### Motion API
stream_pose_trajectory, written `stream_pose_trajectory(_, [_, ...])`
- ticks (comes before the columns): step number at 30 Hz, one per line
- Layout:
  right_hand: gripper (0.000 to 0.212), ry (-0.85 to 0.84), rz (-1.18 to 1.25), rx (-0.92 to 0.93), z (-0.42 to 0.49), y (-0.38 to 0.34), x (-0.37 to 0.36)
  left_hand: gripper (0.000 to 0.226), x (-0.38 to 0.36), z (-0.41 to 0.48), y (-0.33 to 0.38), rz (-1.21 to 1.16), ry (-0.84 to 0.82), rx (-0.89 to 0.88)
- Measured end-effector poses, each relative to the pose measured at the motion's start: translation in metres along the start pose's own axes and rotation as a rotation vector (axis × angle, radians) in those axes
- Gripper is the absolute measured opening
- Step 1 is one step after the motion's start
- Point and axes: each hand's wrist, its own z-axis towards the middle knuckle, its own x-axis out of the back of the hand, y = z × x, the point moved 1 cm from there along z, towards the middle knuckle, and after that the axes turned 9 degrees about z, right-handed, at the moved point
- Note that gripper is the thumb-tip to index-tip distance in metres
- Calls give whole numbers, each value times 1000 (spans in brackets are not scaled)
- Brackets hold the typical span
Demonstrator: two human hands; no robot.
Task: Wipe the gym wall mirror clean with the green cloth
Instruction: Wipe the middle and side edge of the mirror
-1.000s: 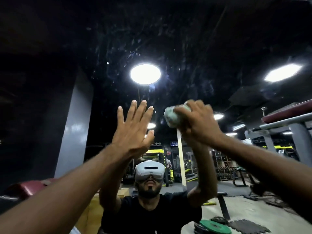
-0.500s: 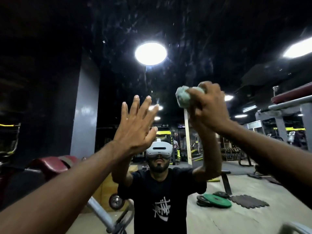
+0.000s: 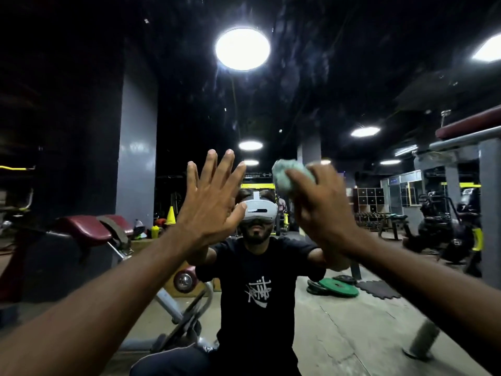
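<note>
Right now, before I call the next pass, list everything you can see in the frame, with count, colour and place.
Mirror: one, dark and streaky, fills the view ahead; the gym items below are reflections in it.
Cloth: one, pale green, bunched, upper centre-right, at the glass.
Ceiling lights: several, white, top and right.
Pillar: one, grey, left of centre.
Bench pad: one, maroon, left.
Cone: one, yellow, behind the bench.
Weight plate: one, green, floor at right, on dark plates.
Floor mat: one, black, beside the plates.
Headset: one, white, on the reflected person, centre.
Left hand: open, fingers spread, against the mirror.
Right hand: blurred, gripping the cloth.
</note>
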Motion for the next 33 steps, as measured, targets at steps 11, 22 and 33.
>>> stream_pose_trajectory(11, [51,47,-39,-78,19,41,34,78,-3,12,24,20,11,-82])
stream_pose_trajectory(22, [55,134,-225,-134,93,69,44,74,26,115,28,49,116,9])
stream_pose_trajectory(33, [48,118,-282,-74,130,76,42,73,23,150,18,23,130,-27])
